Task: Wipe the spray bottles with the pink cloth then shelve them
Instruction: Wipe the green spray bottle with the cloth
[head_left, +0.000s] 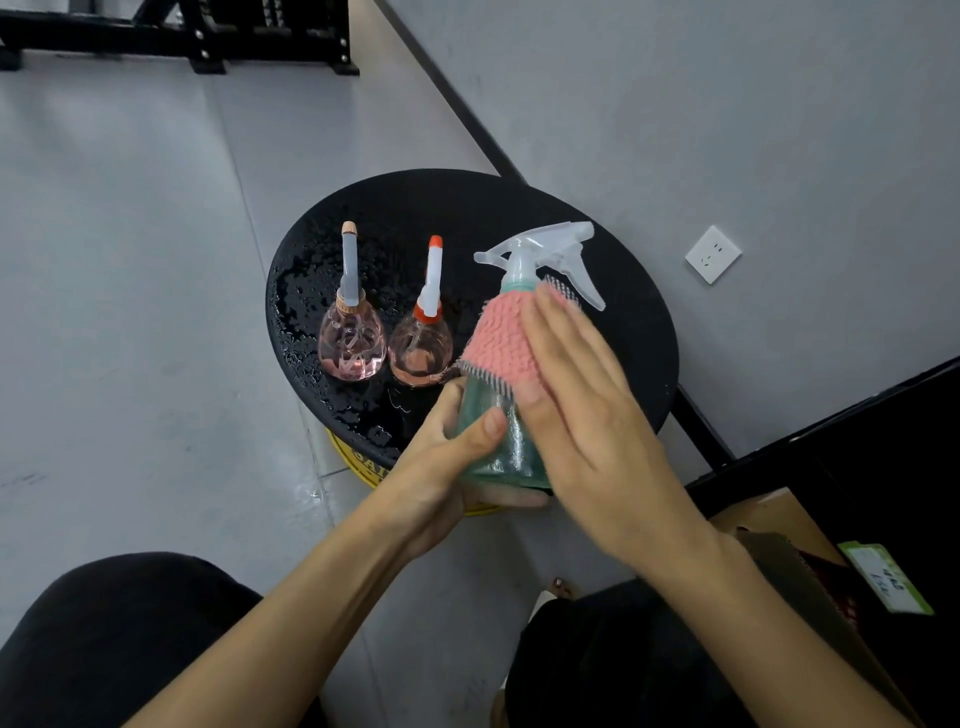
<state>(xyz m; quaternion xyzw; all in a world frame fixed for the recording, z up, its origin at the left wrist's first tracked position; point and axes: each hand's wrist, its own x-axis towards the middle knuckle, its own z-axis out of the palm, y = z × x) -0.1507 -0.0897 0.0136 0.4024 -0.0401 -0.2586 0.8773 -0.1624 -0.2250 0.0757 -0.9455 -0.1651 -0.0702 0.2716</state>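
We find the green spray bottle (498, 447) held at the desk's (415, 208) near edge. The left hand (441, 467) curls round its base to steady it, while the right hand's (587, 415) fingers (566, 338), straight and pressed together, flatten the pink cloth (504, 338) against its shoulder. The grey-nozzled pink bottle (352, 343) and the orange-nozzled pink bottle (420, 353) stand mid-desk, apparently awaiting wiping.

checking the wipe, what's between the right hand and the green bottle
The pink cloth, under the right hand on the green bottle, in the head view.

Open floor (130, 260) left of wet round table (415, 208), its far half bare, left pink bottle (352, 338) and right pink bottle (420, 353) side by side on left half, held green bottle (498, 447) filling near right edge, wall (727, 130) close on right, cardboard box (779, 525) near right.
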